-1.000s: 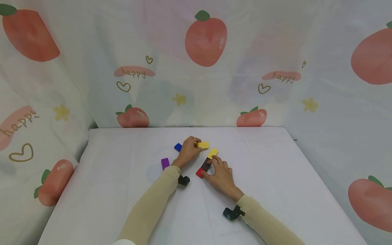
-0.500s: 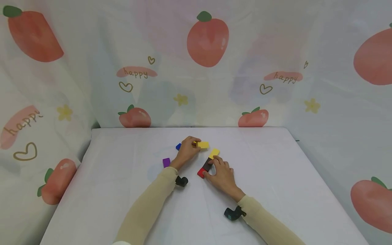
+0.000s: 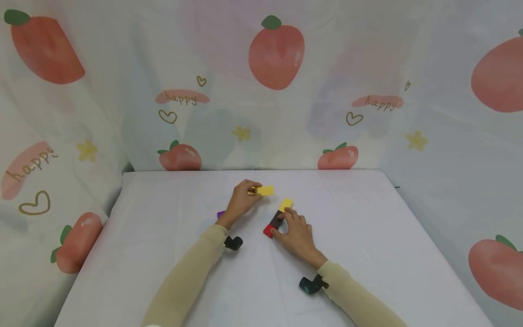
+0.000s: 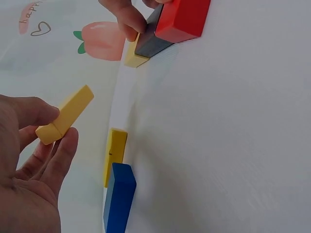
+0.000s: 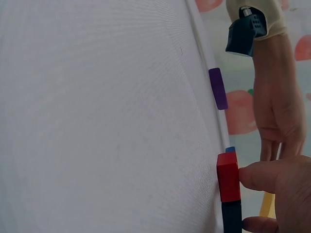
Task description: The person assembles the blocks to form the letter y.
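Between thumb and fingers my left hand point(image 3: 240, 199) pinches a yellow block point(image 4: 73, 111), raised off the table in the left wrist view. Below it lie another yellow block point(image 4: 116, 145) and a blue block point(image 4: 120, 194), end to end; the hand covers the blue one in the head view. My right hand point(image 3: 298, 234) holds a straight row made of a red block point(image 3: 268, 231), a black block point(image 3: 276, 220) and a yellow block point(image 3: 286, 204). Its thumb touches the red block, and its fingers reach the black and yellow part.
A purple block point(image 5: 218, 88) lies left of the others, partly behind the left wrist in the head view. The white-covered table point(image 3: 351, 227) ends at a fruit-printed curtain point(image 3: 286, 127) at the back. Dark wrist cameras hang under both forearms.
My left hand has moved left and slightly away with the yellow block, now covering the blue block and part of the purple one. The right hand keeps its place on the row.
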Demonstrator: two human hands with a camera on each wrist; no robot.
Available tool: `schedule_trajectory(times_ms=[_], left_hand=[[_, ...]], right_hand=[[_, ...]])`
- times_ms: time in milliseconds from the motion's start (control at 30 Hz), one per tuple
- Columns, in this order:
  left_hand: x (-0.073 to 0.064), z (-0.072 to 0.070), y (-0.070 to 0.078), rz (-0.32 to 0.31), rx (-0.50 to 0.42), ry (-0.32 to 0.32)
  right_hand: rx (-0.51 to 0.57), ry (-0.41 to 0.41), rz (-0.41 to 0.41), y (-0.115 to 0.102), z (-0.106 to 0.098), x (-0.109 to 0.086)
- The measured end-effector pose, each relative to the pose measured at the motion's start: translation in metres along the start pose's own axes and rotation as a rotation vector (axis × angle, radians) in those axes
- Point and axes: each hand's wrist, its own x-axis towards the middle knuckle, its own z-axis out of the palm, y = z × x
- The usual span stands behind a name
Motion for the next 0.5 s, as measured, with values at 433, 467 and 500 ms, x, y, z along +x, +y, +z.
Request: schedule_trajectory(times_ms=[433,467,500], left_hand=[[-0.018,-0.014,-0.005,0.046,0.013,-0.021],[-0.019,-0.015,-0.005,0.045,0.014,-0.025],[-0.020,-0.015,-0.005,0.042,0.012,-0.029]], right_hand=[[-0.007,-0.004,-0.001,0.000,0.000,0.001],[-0.007,-0.006,-0.001,0.000,-0.001,0.001],[-0.005,-0.010,0.000,0.000,-0.001,0.001]])
